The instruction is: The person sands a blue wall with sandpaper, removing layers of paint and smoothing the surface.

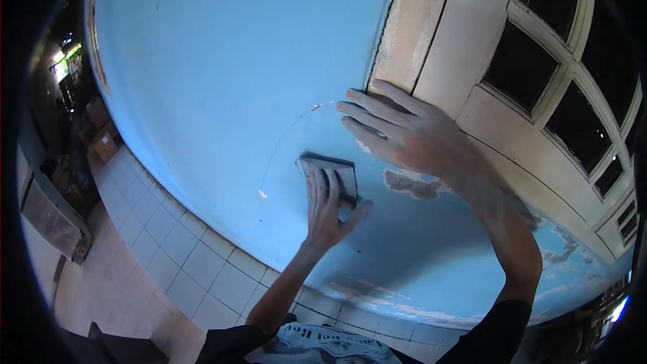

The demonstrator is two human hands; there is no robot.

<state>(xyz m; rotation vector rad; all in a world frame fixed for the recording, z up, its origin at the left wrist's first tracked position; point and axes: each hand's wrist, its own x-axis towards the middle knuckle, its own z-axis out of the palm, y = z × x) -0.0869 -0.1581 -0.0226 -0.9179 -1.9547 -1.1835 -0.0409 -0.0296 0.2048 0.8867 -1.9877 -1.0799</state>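
My left hand (326, 212) presses a grey, dark-edged sheet of sandpaper (345, 174) against the light blue wall (202, 61), its fingers lying over the sheet and its thumb out to the right. Up and to the right, my right hand (411, 128) rests with fingers spread across the wall's edge and the cream door frame (421, 20). It holds nothing, and pale dust coats its fingers. Just below it is a bare grey patch (414, 185) where paint has come off. A thin crack and small chips mark the wall left of the sandpaper.
A cream door with dark glass panes (522, 64) stands at the right. White floor tiles (212, 273) run along the wall's base. Cardboard boxes (103, 146) sit at the far left, near a grey panel-like object (54, 212). Paint is flaking low on the wall.
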